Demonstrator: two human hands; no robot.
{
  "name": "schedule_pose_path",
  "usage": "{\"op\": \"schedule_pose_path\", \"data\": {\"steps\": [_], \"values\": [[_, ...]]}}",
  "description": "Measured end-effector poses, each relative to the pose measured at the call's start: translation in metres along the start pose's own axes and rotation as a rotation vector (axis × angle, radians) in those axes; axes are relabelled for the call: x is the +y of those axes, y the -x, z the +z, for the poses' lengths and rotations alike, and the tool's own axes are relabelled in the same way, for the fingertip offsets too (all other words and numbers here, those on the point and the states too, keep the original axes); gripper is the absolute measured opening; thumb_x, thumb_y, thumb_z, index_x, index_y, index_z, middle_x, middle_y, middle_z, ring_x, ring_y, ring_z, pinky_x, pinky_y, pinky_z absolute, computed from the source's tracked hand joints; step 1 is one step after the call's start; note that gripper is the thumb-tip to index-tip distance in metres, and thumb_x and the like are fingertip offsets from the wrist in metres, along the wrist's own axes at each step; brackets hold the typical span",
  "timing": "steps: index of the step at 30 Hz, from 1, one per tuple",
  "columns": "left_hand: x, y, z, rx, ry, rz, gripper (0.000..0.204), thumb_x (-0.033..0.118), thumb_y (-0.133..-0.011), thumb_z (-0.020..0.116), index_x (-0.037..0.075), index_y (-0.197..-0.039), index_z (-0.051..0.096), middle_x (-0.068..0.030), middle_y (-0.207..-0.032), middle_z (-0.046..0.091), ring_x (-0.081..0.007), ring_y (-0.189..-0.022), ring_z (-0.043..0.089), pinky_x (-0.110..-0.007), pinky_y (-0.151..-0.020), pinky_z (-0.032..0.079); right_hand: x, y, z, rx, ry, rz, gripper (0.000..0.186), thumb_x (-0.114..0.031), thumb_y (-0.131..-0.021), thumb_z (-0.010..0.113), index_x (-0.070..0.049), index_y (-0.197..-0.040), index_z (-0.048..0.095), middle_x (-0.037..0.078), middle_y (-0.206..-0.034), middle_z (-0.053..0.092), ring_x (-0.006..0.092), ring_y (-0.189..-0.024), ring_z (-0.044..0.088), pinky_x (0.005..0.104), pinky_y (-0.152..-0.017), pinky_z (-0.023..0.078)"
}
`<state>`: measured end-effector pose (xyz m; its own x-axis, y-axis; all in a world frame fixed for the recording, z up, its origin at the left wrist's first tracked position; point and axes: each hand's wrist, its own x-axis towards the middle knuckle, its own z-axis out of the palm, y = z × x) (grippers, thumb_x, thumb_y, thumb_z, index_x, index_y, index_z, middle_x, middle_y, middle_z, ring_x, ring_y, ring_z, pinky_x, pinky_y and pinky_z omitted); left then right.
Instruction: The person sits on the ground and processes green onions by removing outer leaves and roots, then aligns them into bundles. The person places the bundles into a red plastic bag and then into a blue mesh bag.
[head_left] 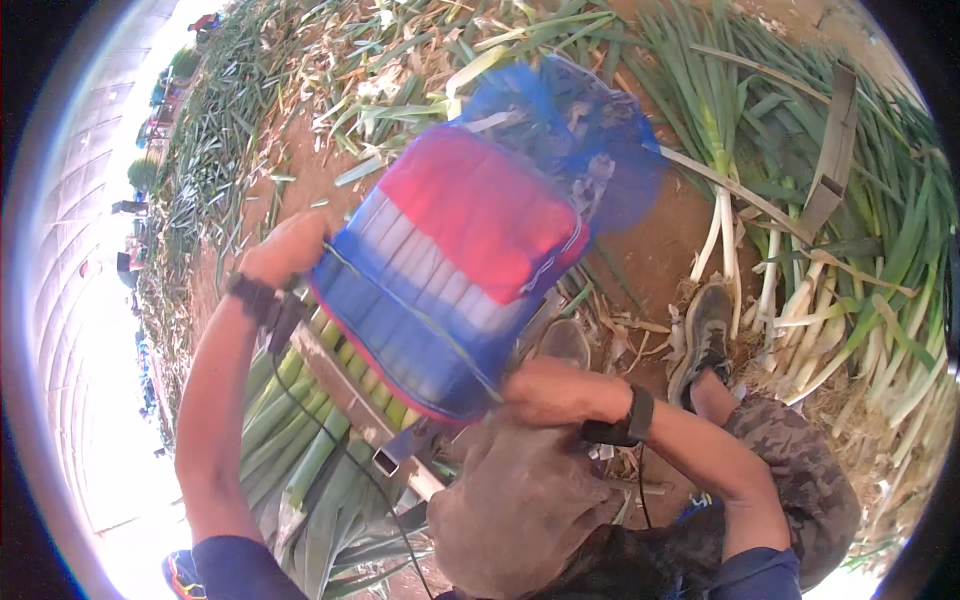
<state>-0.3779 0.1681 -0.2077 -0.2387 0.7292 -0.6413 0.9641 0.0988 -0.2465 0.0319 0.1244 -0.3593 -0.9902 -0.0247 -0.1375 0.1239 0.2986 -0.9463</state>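
Observation:
A blue mesh bag (400, 310) with a broad red panel (480, 210) covers the white ends of a bundle of leeks. Pale stalks show through the blue netting in a row. My left hand (290, 248) is closed on the bag's left edge, near its open mouth. At the opposite edge my right hand (560, 392) grips the bag too, its fingers partly hidden. From the mouth the green leek leaves (290, 440) run down toward the lower left, across a metal frame (345, 390). The bag's loose far end (570, 130) is blurred.
Many leeks (720, 110) with roots lie heaped at the right, with a metal bar (835, 140) over them. Leaf trimmings (370, 60) litter the brown soil beyond. My shoe (705, 340) stands beside the heap. Thin cables hang from both wrists.

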Motion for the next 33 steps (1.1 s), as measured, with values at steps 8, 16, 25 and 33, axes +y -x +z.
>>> {"op": "schedule_pose_path", "data": {"steps": [8, 16, 25, 33], "values": [[0.02, 0.034, -0.019, 0.095, -0.11, 0.099, 0.034, 0.012, -0.085, 0.068, 0.008, -0.119, 0.071, -0.0224, -0.112, 0.072, -0.0427, -0.105, 0.068, -0.05, -0.088, 0.056, -0.053, -0.01, -0.026, -0.294, -0.34, -0.026, 0.042, -0.034, -0.099, 0.066, 0.001, -0.122, 0.071, 0.01, -0.105, 0.075, 0.0192, -0.099, 0.067, 0.0336, -0.089, 0.052], [0.098, 0.247, -0.042, 0.178, 0.323, 0.557, 0.04, 0.017, -0.096, 0.067, 0.003, -0.133, 0.064, -0.0164, -0.128, 0.069, -0.0319, -0.116, 0.066, -0.043, -0.101, 0.051, -0.171, 0.036, -0.121, 0.155, -0.325, 0.017, 0.041, -0.023, -0.099, 0.068, 0.002, -0.131, 0.067, 0.012, -0.12, 0.074, 0.0188, -0.104, 0.071, 0.0343, -0.097, 0.055], [0.192, 0.386, 0.094, 0.499, 0.403, 0.106, 0.052, 0.021, -0.092, 0.069, 0.004, -0.139, 0.058, -0.022, -0.132, 0.062, -0.0368, -0.12, 0.061, -0.047, -0.106, 0.046, -0.229, 0.157, -0.085, 0.246, -0.1, 0.221, 0.052, -0.029, -0.099, 0.07, 0.006, -0.135, 0.06, 0.019, -0.118, 0.072, 0.0238, -0.102, 0.073, 0.0365, -0.092, 0.058], [0.246, 0.335, 0.197, 1.048, -0.152, -0.101, 0.064, 0.019, -0.089, 0.065, 0.012, -0.15, 0.049, -0.0166, -0.153, 0.046, -0.0374, -0.137, 0.048, -0.063, -0.113, 0.036, -0.188, 0.188, -0.038, 0.216, 0.067, 0.293, 0.04, -0.015, -0.09, 0.067, 0.01, -0.121, 0.068, 0.015, -0.103, 0.076, 0.0202, -0.091, 0.07, 0.0333, -0.084, 0.055]]}}
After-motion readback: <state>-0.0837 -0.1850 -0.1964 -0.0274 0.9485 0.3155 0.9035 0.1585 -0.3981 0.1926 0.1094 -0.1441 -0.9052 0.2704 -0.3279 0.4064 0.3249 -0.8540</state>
